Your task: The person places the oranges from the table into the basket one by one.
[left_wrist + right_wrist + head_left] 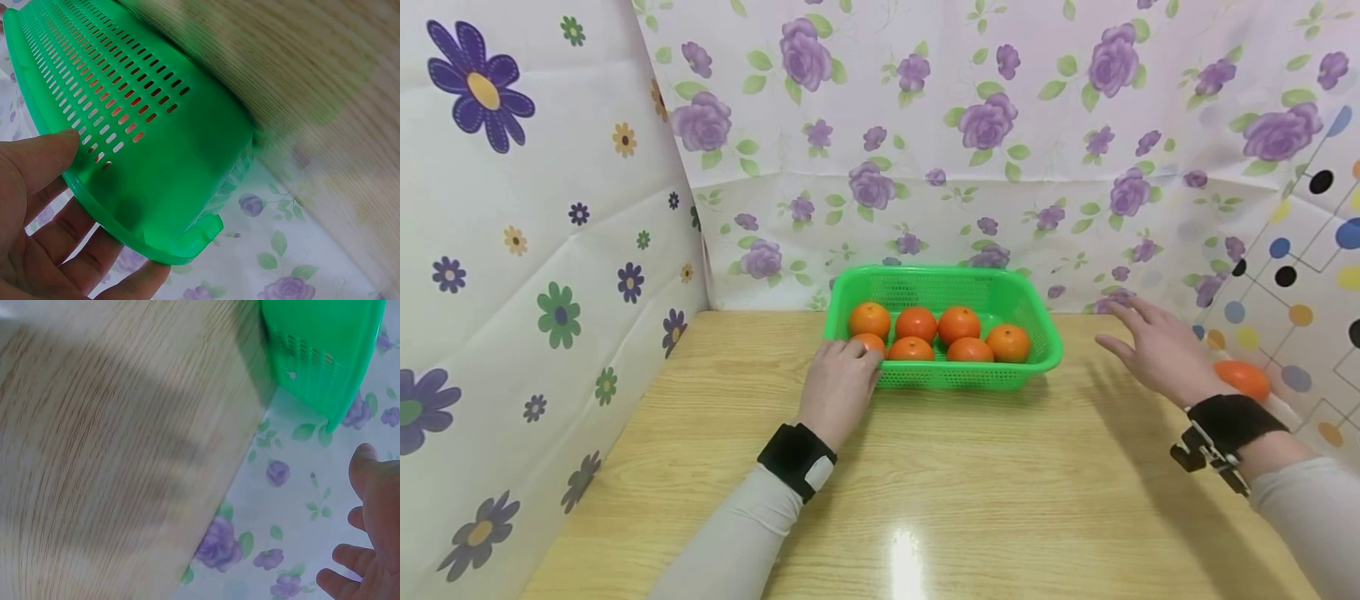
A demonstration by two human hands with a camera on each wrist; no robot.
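Observation:
A green plastic basket (951, 377) with slotted walls stands toward the back of the table and holds several oranges (958, 325). My left hand (841, 379) grips its front left corner. In the left wrist view the thumb (47, 159) presses the outer wall while the fingers curl over the rim. That hand partly covers one orange (868, 342). Off to the basket's right, my right hand (1161, 350) is raised above the table with fingers spread, holding nothing. Behind its wrist shows another orange-coloured round thing (1243, 379), partly hidden.
The wooden table (970, 475) meets a rose-patterned cloth (880, 183) behind the basket. A flower-printed sheet (550, 250) borders the left side, and a dotted sheet (1315, 333) the right. A white edge (1288, 412) shows below the orange thing at the right.

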